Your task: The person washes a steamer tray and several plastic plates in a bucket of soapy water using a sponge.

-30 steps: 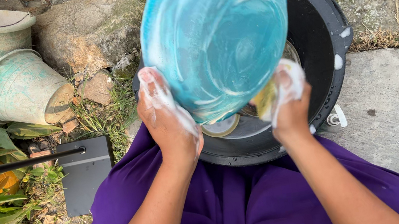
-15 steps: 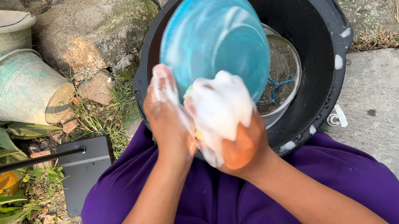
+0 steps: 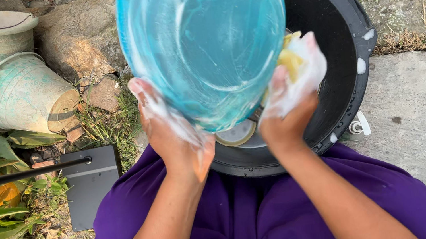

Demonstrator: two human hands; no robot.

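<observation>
Blue translucent bowl tilted up, soapy streaks inside, held above black tub. Left hand grasping bowl's lower left rim, fingers lathered. Right hand clenched around yellow sponge, foam-covered, pressed against bowl's right edge. Round metal lid in tub just below bowl. Purple skirt beneath forearms. Two pale green pots beside rock at left. Stone slab at right.
</observation>
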